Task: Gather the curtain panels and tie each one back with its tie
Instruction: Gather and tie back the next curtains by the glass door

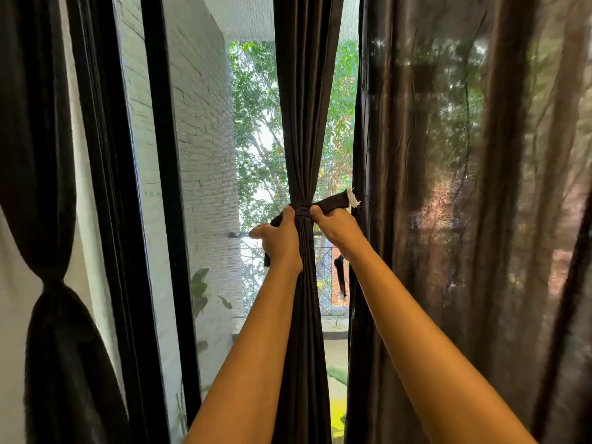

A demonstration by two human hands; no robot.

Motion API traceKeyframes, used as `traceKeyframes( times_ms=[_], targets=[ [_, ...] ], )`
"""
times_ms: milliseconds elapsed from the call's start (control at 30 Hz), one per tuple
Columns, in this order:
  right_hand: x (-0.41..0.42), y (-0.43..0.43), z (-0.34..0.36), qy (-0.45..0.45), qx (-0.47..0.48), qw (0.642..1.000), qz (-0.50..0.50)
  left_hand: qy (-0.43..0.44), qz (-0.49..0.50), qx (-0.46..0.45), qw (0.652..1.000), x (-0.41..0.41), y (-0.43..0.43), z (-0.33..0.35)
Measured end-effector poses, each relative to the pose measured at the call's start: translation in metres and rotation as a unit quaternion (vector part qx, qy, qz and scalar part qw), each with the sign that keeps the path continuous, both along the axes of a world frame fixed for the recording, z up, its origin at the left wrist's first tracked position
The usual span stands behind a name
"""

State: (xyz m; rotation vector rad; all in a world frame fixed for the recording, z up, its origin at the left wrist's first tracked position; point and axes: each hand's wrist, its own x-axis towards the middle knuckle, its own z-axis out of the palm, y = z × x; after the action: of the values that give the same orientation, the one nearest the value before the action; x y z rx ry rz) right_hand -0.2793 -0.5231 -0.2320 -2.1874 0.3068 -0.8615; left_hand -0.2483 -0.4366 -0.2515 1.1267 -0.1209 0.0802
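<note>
A dark curtain panel [304,107] hangs in the middle of the window, gathered into a narrow waist. A dark fabric tie [333,203] is wrapped round that waist. My left hand [277,238] grips the tie's left end just beside the waist. My right hand [336,227] grips the right end, whose frayed white tip sticks out to the upper right. Both thumbs press against the wrapped band. At the far left another dark panel [48,219] hangs pinched in at its middle. A wide dark panel [464,203] hangs loose on the right.
Black window frames [160,187] stand left of the gathered panel. Through the screened glass I see a white brick wall [205,139], trees and a balcony railing [326,267]. A loose dark strip [340,277] dangles by the right panel's edge.
</note>
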Motion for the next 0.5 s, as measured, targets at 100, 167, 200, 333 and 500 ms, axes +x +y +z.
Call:
traceKeyframes(
  times_ms=[100,167,200,333,500],
  targets=[
    [-0.004,0.002,0.004,0.000,-0.025,1.000,0.010,-0.084,0.057,0.064,0.993,-0.007,0.005,0.005],
    [-0.006,0.001,0.006,-0.001,-0.043,0.999,0.013,-0.110,0.061,0.107,0.986,-0.004,0.006,0.006],
    [-0.007,0.001,0.007,0.003,-0.057,0.998,0.009,-0.119,0.066,0.125,0.983,-0.003,0.006,0.006],
    [0.004,-0.002,0.004,-0.005,-0.134,0.990,-0.030,-0.143,0.079,0.163,0.973,-0.001,0.008,0.002],
    [0.005,-0.003,-0.001,-0.055,-0.172,0.983,-0.039,-0.169,0.067,0.151,0.972,-0.003,0.013,-0.001]
  ],
)
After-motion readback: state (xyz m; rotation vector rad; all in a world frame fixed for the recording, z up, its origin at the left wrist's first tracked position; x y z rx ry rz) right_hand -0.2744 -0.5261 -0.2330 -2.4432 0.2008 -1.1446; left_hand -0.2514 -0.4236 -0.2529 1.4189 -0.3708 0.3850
